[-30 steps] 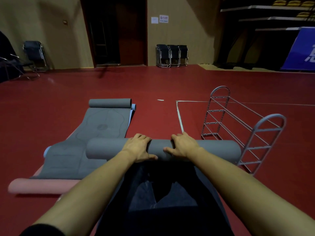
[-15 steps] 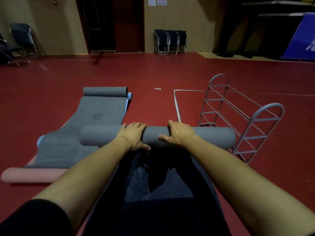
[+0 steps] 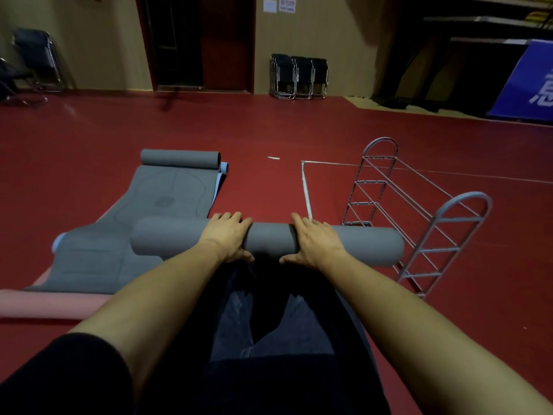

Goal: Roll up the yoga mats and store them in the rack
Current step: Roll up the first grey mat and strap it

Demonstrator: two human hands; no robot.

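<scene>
Still on the red floor [image 3: 89, 139] in front of your knees, the rolled grey mat [image 3: 269, 241] lies crosswise as it did half a second ago, now sitting a shade further from you, with the view tipped back up toward the far wall. Your left hand [image 3: 229, 235] and right hand [image 3: 314, 239] stay draped over the middle of the roll, fingers curved across its top and thumbs tucked against its near side, gripping it.

Count three mats to your left: a grey mat [image 3: 155, 205] spread flat with its far end curled into a small roll, a blue mat [image 3: 223, 172] showing only as slivers under it, and a pink mat [image 3: 45, 304] rolled at the near left, cut off by the frame edge. One wire rack [image 3: 419, 217] stands just right of the roll you hold, its near end partly hidden behind the roll's right tip.

Against the far wall three folded chairs [image 3: 299, 76] lean together, another chair [image 3: 36, 58] sits blurred at the left corner, and a blue banner [image 3: 526, 85] is cropped at the right. Your dark trousers [image 3: 269, 339] hide whatever lies beneath.
</scene>
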